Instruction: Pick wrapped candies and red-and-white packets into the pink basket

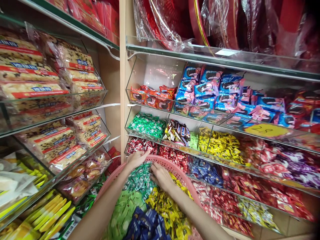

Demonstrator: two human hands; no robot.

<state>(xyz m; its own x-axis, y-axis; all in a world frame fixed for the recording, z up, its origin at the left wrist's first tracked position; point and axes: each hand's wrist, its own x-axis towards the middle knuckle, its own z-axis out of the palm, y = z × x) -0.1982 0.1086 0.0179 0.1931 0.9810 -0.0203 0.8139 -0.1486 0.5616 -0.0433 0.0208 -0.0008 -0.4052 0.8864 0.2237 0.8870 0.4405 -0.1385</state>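
A round pink plastic basket (pixel 113 175) with a perforated rim stands in front of me, filled with wrapped candies. My left hand (pixel 137 159) is at its far left rim, thumb stretched to the right and the other fingers mostly hidden. Inside, my right hand (pixel 161 176) rests over the green-wrapped candies (pixel 138 180), its fingers bent and a little apart. Around that hand lie yellow-wrapped candies (pixel 172 213). Light green packets (pixel 128 205) and dark blue candies (pixel 147 223) fill the near part. Both forearms reach across the basket from below.
Tilted glass-fronted shelves hold green candies (pixel 147 126), yellow candies (pixel 222 145) and blue cookie packs (pixel 207 88). To the left are packaged pastry bars (pixel 37 88) and yellow packets (pixel 50 213). Higher up, a glass shelf edge (pixel 215 60) crosses below red wrapped goods.
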